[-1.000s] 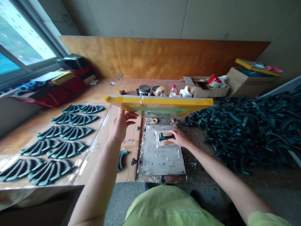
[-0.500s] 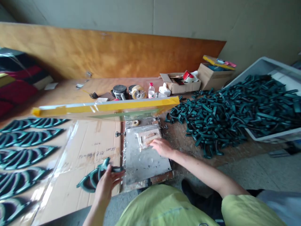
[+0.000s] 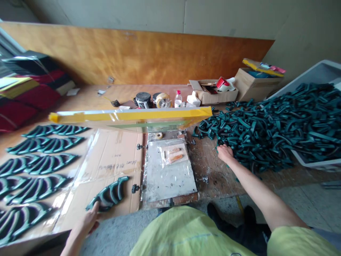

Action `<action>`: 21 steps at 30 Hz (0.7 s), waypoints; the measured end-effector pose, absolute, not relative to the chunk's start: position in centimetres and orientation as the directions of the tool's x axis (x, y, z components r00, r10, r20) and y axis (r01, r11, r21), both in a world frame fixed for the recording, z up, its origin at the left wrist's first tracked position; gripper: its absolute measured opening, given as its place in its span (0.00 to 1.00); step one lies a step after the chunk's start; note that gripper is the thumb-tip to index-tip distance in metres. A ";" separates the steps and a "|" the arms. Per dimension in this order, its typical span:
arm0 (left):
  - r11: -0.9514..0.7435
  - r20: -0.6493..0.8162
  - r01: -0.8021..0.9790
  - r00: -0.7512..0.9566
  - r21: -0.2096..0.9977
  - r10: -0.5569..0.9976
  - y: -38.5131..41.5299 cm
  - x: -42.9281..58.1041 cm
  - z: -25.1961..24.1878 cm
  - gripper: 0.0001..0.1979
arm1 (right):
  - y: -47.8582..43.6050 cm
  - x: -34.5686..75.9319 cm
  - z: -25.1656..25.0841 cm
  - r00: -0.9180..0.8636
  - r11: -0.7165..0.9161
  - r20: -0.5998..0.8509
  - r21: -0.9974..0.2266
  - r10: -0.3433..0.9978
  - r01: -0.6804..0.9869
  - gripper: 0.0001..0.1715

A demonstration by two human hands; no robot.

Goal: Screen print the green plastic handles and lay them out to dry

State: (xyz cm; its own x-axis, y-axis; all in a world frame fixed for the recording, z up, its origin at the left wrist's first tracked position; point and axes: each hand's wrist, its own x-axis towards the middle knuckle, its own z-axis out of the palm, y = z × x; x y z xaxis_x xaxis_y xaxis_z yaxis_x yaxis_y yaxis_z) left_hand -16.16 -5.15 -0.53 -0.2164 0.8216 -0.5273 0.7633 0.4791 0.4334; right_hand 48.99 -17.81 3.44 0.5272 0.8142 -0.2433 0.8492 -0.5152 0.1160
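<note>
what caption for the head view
Left hand on dark green handles on cardboard, right hand at a heaped pile of them, beside a raised yellow-taped screen frame

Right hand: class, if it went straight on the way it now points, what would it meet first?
The right hand would meet the heap of dark green curved plastic handles, perhaps already touching; depth is unclear.

The raised, yellow-taped screen frame (image 3: 130,115) spans the bench and stands in the way of a reach from the print bed (image 3: 167,181) to the jars (image 3: 144,100) behind it. A paint-scarred strip of bench (image 3: 209,165) runs between the bed and the heap of green handles (image 3: 266,135), seemingly passable for the right hand (image 3: 225,153). Cardboard (image 3: 112,160) lies between the left hand (image 3: 84,222) and the bed.
</note>
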 end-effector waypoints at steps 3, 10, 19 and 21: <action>0.486 -0.536 0.770 -0.225 0.414 0.814 -3.2 -15.3 2.7 0.27 | -16.6 49.6 5.1 0.585 -0.617 -0.214 -0.145 0.783 0.773 0.14; 0.024 -0.037 0.290 0.040 0.957 0.999 1.8 -2.1 14.2 0.29 | -10.4 38.7 4.7 0.026 0.048 0.079 -0.796 0.997 0.603 0.21; -0.203 0.204 -0.016 0.057 0.979 0.977 4.1 5.9 20.8 0.22 | -8.2 32.4 3.4 -0.226 0.276 0.181 -0.341 0.957 0.899 0.19; -0.188 0.188 -0.008 0.083 0.982 0.979 3.5 5.4 20.4 0.21 | -8.8 31.9 3.8 -0.220 0.263 0.181 -0.267 0.959 0.927 0.22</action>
